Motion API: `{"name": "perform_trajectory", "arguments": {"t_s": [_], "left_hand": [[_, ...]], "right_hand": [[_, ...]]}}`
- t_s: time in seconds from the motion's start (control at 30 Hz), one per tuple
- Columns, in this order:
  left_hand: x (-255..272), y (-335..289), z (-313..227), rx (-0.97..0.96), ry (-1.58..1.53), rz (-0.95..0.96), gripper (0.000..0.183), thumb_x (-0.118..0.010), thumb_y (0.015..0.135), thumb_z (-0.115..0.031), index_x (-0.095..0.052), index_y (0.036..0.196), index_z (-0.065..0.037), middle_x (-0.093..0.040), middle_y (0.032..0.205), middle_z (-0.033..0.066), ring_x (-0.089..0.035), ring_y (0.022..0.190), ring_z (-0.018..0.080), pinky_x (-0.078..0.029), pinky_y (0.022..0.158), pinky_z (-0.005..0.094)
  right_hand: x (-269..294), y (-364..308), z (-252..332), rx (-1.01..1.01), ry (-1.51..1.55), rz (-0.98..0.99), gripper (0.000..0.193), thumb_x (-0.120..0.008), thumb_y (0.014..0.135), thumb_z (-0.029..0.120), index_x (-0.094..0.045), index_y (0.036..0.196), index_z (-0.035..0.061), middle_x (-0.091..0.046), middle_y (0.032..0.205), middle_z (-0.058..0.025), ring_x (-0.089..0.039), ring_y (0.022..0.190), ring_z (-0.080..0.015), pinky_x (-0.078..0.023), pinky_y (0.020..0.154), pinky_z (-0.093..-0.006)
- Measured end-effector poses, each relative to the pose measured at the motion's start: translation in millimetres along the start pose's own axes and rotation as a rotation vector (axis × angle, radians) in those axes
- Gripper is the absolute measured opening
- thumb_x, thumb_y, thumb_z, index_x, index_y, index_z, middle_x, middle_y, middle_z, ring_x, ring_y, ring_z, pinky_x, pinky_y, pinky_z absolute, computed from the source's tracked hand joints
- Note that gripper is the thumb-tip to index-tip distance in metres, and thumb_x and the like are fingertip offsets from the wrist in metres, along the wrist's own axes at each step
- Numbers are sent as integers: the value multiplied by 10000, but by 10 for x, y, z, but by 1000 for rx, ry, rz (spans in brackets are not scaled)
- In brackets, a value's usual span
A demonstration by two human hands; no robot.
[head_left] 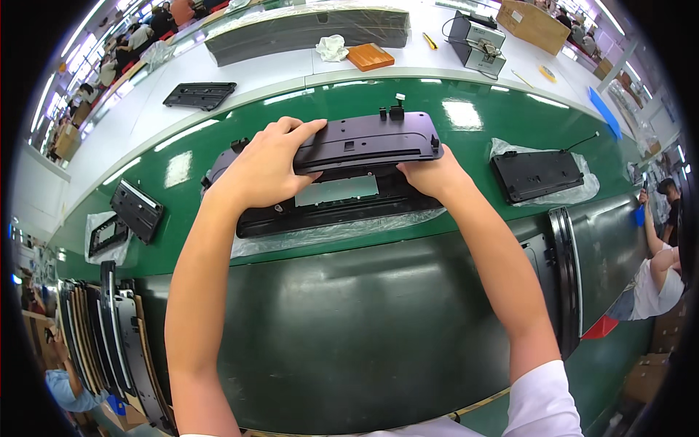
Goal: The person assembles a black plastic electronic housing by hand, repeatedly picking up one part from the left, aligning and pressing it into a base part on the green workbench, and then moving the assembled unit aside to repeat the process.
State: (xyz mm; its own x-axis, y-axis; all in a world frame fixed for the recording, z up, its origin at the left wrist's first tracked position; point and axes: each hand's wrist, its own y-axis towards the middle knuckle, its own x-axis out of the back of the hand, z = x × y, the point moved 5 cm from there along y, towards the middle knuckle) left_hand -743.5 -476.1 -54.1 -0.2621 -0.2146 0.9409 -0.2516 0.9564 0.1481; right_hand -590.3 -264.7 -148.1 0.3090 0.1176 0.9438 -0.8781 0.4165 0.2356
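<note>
Between my hands a long black plastic panel (pixel 378 135) is tilted up, with small clips and a short connector along its top edge. My left hand (pixel 263 164) is closed on its left end, thumb below and fingers over the top. My right hand (pixel 435 175) grips its lower right corner; most of those fingers are hidden beneath the panel. Under and nearer to me lies a larger black housing (pixel 291 224) with a pale rectangular plate (pixel 337 191) in its middle. A clear plastic sheet (pixel 269 246) shows under the housing.
Another black panel (pixel 539 175) with a thin cable lies on plastic at right; black parts (pixel 137 210) lie at left. Upright panels stand in a rack (pixel 109 335) at lower left. On the white bench are an orange box (pixel 370 57) and a grey device (pixel 475 44).
</note>
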Motion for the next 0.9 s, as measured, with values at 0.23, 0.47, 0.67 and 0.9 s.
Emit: {"name": "perform_trajectory", "arguments": {"t_s": [0.23, 0.47, 0.67, 0.9], "left_hand": [[-46, 20, -50, -8, -15, 39, 748, -792, 864, -310, -486, 1517, -113, -546, 1385, 220, -535, 1290, 401, -441, 1109, 455], [-24, -130, 163, 38, -46, 103, 747, -781, 868, -324, -482, 1515, -101, -553, 1348, 209, -573, 1230, 393, -453, 1093, 435], [-124, -110, 60, 3, -14, 162, 793, -786, 871, -348, -442, 1547, -116, -499, 1413, 217, -502, 1303, 415, -432, 1119, 467], [-135, -122, -112, 23, 62, 189, 829, -795, 857, -415, -444, 1541, -103, -503, 1410, 225, -500, 1316, 416, -426, 1130, 469]], "right_hand": [[283, 131, 322, 311, -288, -135, 192, -643, 837, 94, -710, 1017, 83, -714, 993, -168, -681, 923, -380, -546, 795, -474], [289, -27, -159, -156, 365, -43, 229, -823, 782, 81, -726, 976, 5, -727, 955, -228, -715, 891, -408, -552, 766, -443], [240, -115, -196, 104, 155, -276, 226, -778, 690, -18, -717, 908, -14, -705, 862, -248, -681, 872, -461, -555, 762, -454], [337, -213, -335, -24, 239, -49, 277, -793, 734, 19, -751, 1008, 5, -736, 882, -199, -714, 805, -339, -558, 775, -382]]}}
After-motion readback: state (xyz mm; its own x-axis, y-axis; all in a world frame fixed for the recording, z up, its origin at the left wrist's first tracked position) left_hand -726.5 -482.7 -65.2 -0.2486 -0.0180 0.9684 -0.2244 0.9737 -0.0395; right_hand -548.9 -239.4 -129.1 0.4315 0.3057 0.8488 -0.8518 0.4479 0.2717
